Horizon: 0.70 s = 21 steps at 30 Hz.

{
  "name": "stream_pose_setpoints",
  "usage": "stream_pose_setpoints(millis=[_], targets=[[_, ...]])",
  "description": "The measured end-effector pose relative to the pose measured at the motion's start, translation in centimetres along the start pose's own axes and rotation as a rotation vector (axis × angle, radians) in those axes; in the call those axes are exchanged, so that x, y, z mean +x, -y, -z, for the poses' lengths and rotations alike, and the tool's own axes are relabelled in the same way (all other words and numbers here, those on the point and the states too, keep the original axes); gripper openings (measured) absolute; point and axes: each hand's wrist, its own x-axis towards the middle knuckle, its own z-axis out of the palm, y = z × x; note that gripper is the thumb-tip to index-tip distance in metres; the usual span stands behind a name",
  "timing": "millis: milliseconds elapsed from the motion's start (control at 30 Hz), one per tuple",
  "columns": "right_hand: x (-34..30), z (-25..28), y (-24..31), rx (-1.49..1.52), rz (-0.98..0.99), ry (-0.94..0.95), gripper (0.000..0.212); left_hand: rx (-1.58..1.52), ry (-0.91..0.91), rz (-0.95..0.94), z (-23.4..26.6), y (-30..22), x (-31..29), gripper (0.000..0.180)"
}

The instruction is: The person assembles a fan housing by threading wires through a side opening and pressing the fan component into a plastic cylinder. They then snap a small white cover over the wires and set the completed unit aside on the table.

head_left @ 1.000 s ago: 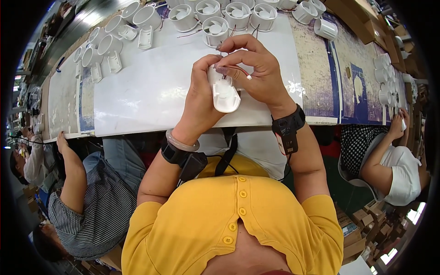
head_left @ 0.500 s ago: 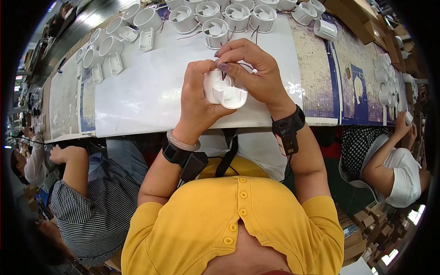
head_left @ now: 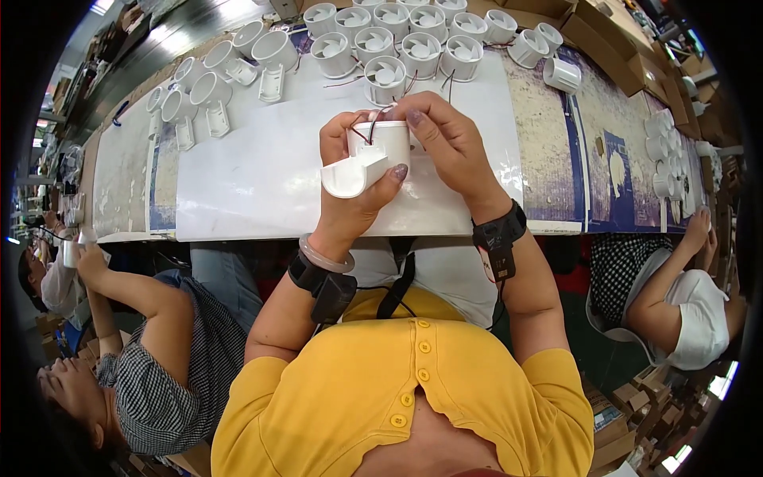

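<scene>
My left hand (head_left: 350,213) grips a white plastic fan housing (head_left: 391,141) above the white work sheet, thumb against its side and fingers behind it. A short, trough-shaped handle piece (head_left: 345,180) sticks out from the housing toward me, tilted left. Thin dark red and black wires (head_left: 370,132) come out near the base of that piece and run up over the housing's rim. At the rim, my right hand (head_left: 451,147) has its thumb and fingers closed on the wires' far end. Its fingertips partly hide that end.
Several white round housings with fan blades (head_left: 373,44) stand at the back of the table. More housings with handle pieces (head_left: 211,89) lie at the back left. Cardboard boxes (head_left: 588,36) sit at the back right. Co-workers sit on both sides.
The housing has turned in my left hand, so its handle piece now points left and toward me. My right hand has brought the wires over the rim. The left co-worker has raised a white part.
</scene>
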Motion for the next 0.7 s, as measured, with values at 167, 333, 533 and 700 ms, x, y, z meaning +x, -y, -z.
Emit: stream_pose_setpoints(millis=[167, 333, 533, 700], targets=[[-0.7, -3.2, 1.2, 0.167, -0.016, -0.04, 0.024, 0.193, 0.019, -0.134, 0.0, -0.5, 0.5, 0.065], [-1.2, -5.1, 1.1, 0.598, -0.105, -0.148, 0.025, 0.205, -0.002, -0.185, -0.1, -0.1, 0.1, 0.064], [-1.0, -5.0, 0.9, 0.519, -0.113, -0.113, 0.027, 0.079, -0.015, -0.189, -0.3, 0.3, 0.1, 0.063], [-1.5, -6.0, 1.1, 0.827, -0.088, -0.193, 0.029, -0.262, -0.047, -0.046, -0.3, -0.4, 0.1, 0.059]])
